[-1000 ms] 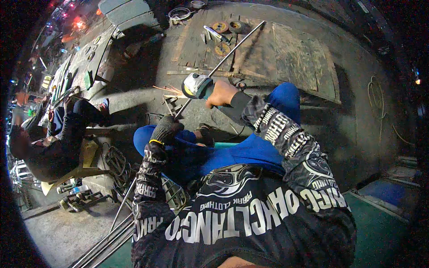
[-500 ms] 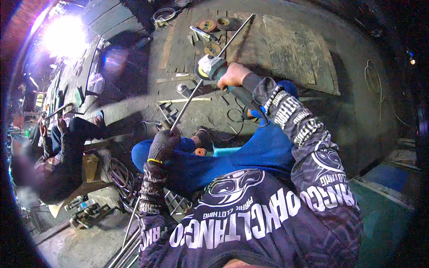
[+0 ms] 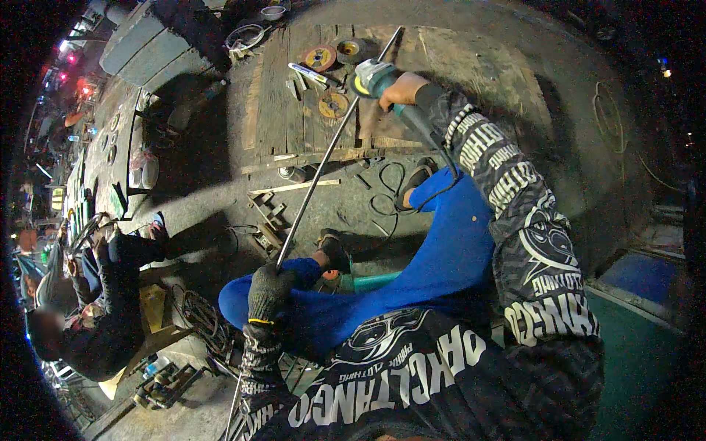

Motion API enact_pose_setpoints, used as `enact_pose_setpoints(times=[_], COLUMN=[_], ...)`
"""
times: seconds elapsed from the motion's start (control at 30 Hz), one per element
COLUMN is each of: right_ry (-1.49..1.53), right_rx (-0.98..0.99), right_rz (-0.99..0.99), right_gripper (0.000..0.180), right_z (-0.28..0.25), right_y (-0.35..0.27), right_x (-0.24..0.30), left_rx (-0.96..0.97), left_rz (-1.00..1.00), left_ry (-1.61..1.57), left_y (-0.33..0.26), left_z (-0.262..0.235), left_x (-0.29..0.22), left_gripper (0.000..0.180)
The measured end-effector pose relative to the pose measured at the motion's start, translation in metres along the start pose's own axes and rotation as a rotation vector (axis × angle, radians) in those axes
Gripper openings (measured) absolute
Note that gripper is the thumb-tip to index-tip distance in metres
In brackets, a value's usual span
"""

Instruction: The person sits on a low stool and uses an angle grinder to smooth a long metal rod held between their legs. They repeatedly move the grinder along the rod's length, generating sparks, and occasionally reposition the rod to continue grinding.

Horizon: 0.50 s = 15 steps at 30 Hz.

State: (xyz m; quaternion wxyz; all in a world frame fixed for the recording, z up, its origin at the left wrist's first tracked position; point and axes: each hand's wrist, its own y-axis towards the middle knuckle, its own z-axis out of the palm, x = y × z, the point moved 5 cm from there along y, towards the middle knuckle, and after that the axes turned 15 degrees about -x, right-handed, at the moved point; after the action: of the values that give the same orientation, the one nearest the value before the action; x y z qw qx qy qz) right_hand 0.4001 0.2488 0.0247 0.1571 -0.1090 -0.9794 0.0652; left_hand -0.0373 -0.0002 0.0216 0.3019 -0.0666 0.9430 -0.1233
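Note:
My left hand (image 3: pixel 269 295), in a dark grey knit glove, is closed around the near end of a long thin metal rod (image 3: pixel 318 176). The rod slants away to the right, and its far part passes over a low wooden board. In my bare right hand (image 3: pixel 403 90) is a teal angle grinder (image 3: pixel 376 77), gripped by its body. A yellowish disc on the grinder lies against or just over the far part of the rod; exact contact cannot be made out. The grinder's dark cord hangs down beside my right sleeve.
On the wooden board (image 3: pixel 456 88) lie grinding discs (image 3: pixel 321 57), a marker (image 3: pixel 312 73) and small metal pieces. A can (image 3: pixel 293 173), brackets (image 3: pixel 268 220) and looped cable (image 3: pixel 386 198) are on the floor before my knees. At the left, another person (image 3: pixel 95 294) sits holding something.
The grinder has moved farther along the rod toward its far end. My left hand sits nearer my body with the rod. The bright glare at the upper left has gone out.

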Motion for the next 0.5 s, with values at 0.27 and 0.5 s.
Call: enact_pose_setpoints(times=[0.27,0.5], right_ry=[-0.117,-0.130], right_rx=[0.020,0.063], right_rz=[-0.308,-0.462], right_gripper=[0.041,0.026], right_z=[-0.016,-0.035], right_y=[0.079,0.122], right_x=[-0.042,-0.074], left_rx=[-0.016,-0.006], left_rz=[-0.088,-0.240], left_ry=[-0.024,0.167], left_y=[-0.005,-0.014], left_z=[0.001,-0.010], left_x=[-0.008,-0.012], left_gripper=[0.038,0.037])
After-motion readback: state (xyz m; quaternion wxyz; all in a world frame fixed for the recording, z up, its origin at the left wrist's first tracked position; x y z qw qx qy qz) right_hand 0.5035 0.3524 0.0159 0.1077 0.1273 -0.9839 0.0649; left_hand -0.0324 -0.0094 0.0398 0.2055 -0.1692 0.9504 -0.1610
